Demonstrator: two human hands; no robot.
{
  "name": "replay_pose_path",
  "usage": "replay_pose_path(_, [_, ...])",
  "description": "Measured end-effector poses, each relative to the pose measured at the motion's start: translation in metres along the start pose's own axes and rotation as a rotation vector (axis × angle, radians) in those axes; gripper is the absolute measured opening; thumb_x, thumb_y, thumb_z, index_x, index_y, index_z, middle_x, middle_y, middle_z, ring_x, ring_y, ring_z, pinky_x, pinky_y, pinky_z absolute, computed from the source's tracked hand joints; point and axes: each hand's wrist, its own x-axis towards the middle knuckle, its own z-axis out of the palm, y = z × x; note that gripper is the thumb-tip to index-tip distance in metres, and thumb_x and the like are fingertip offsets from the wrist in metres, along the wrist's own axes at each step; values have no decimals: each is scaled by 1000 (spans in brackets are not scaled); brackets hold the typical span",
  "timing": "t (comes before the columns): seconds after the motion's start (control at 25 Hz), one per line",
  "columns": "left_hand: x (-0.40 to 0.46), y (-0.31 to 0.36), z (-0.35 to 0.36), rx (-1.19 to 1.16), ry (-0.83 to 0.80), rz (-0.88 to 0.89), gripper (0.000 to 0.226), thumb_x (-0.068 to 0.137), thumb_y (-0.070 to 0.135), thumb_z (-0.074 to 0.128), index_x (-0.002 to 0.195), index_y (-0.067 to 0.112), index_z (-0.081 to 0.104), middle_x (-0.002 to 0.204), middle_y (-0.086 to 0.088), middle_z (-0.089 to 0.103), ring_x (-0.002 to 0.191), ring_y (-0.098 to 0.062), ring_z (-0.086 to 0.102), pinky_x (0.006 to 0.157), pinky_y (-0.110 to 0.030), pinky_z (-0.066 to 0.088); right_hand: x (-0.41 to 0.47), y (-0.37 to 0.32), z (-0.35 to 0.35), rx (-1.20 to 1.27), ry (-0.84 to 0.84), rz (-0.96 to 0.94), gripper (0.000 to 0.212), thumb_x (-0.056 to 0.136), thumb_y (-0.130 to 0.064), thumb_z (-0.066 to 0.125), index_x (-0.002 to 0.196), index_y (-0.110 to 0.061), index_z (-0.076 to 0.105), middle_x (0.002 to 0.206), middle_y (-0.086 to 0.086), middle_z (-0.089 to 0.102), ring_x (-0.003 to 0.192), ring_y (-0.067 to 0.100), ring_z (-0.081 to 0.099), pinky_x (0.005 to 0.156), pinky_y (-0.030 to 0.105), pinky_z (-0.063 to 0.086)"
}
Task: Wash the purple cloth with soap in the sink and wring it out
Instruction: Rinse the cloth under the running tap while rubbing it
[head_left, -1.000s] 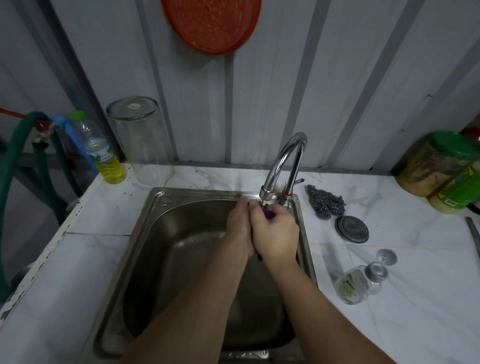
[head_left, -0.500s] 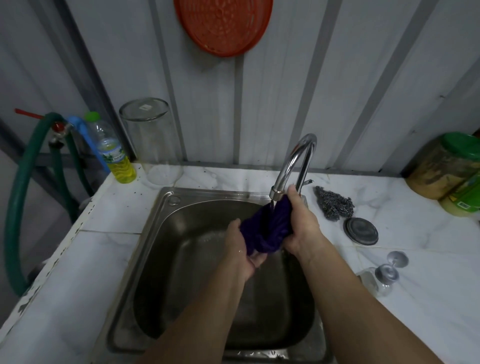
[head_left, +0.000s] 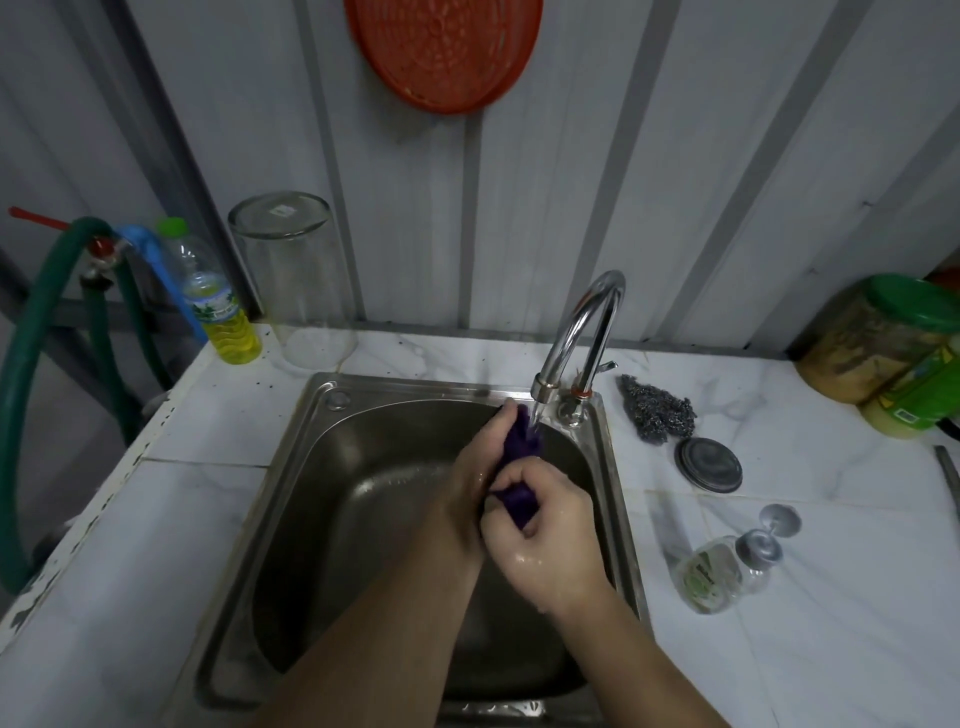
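Note:
Both hands hold the purple cloth (head_left: 521, 448) bunched over the steel sink (head_left: 291, 499), just under the spout of the chrome tap (head_left: 582, 332). Water runs from the spout onto the cloth's top. My left hand (head_left: 478, 473) grips the cloth's upper part. My right hand (head_left: 550, 540) is curled round its lower end, nearer to me. Most of the cloth is hidden between the hands. A small clear soap bottle (head_left: 711, 574) lies on its side on the counter right of the sink.
A steel-wool scrubber (head_left: 657, 415) and a round metal lid (head_left: 708, 464) lie right of the tap. Green-lidded jars (head_left: 883, 343) stand at far right. An upturned glass jar (head_left: 296, 280), a yellow-liquid bottle (head_left: 221, 306) and a green hose (head_left: 31, 364) are at left.
The cloth went from spread between the hands under the tap to tightly bunched. My right hand has dropped from beside the spout to below my left hand, nearer me.

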Motion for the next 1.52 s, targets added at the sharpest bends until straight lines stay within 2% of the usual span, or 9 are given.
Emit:
replay_pose_path(0.12, [-6, -8, 12, -186, -54, 121, 22, 97, 47, 50, 98, 32, 66, 76, 16, 72, 71, 5, 66, 67, -18, 52, 23, -3, 9, -210, 215, -34, 27, 86, -26, 71, 61, -17, 63, 60, -5, 62, 55, 11, 59, 54, 23, 47])
replay_pose_path(0.28, [10, 15, 36, -412, 34, -35, 43, 93, 26, 55, 61, 7, 76, 58, -10, 69, 52, -21, 70, 51, -25, 57, 76, 6, 10, -196, 258, 395, 37, 87, -37, 61, 54, -22, 55, 49, -10, 54, 51, 11, 56, 45, 16, 35])
replay_pose_path(0.48, [8, -5, 35, -280, 183, -103, 37, 84, 42, 56, 79, 13, 78, 75, -12, 76, 71, -29, 73, 65, -39, 59, 108, 32, -10, -180, 134, 790, 33, 104, -29, 44, 76, -15, 56, 110, 17, 71, 107, 34, 65, 79, 31, 44])
replay_pose_path(0.68, [20, 11, 28, -427, 279, -109, 40, 94, 48, 54, 104, 14, 73, 88, -14, 79, 79, -32, 76, 61, -36, 59, 63, 28, 10, 19, 247, 687, 45, 94, -63, 45, 105, -22, 62, 97, 2, 66, 87, 20, 64, 70, 32, 44])
replay_pose_path(0.96, [26, 22, 31, -412, 286, -42, 18, 92, 9, 64, 109, 12, 67, 93, -10, 69, 80, -26, 68, 70, -40, 60, 21, 22, 20, 429, 348, 437, 42, 92, -19, 60, 133, -24, 60, 127, 11, 65, 118, 24, 64, 104, 46, 51])
replay_pose_path(1.08, [28, 12, 33, -258, 339, -32, 23, 90, 29, 72, 106, 12, 72, 94, -7, 75, 85, -25, 73, 62, -35, 55, 29, 25, 17, 318, 312, 387, 38, 85, -49, 71, 114, -25, 70, 109, 11, 72, 101, 25, 70, 91, 47, 58])
replay_pose_path(1.24, [26, 8, 42, -330, 346, 15, 62, 84, 63, 67, 95, 3, 76, 86, -11, 80, 75, -25, 78, 57, -29, 60, 45, 33, 12, 229, 374, 470, 21, 93, -40, 69, 73, -34, 74, 68, -8, 76, 65, 5, 72, 64, 30, 55])
replay_pose_path(1.4, [30, 6, 42, -301, 415, 45, 46, 94, 51, 62, 77, 9, 70, 57, -1, 70, 55, -18, 71, 47, -24, 55, 57, 42, 12, 193, 360, 627, 31, 88, -39, 69, 60, -26, 71, 58, -17, 72, 57, 7, 69, 62, 29, 52])
replay_pose_path(1.52, [29, 5, 39, -325, 427, -3, 33, 94, 40, 63, 87, 9, 69, 76, -6, 74, 68, -21, 74, 53, -30, 56, 59, 46, 14, 241, 296, 748, 29, 80, -40, 63, 62, -19, 72, 55, -7, 72, 64, 24, 72, 61, 32, 53])
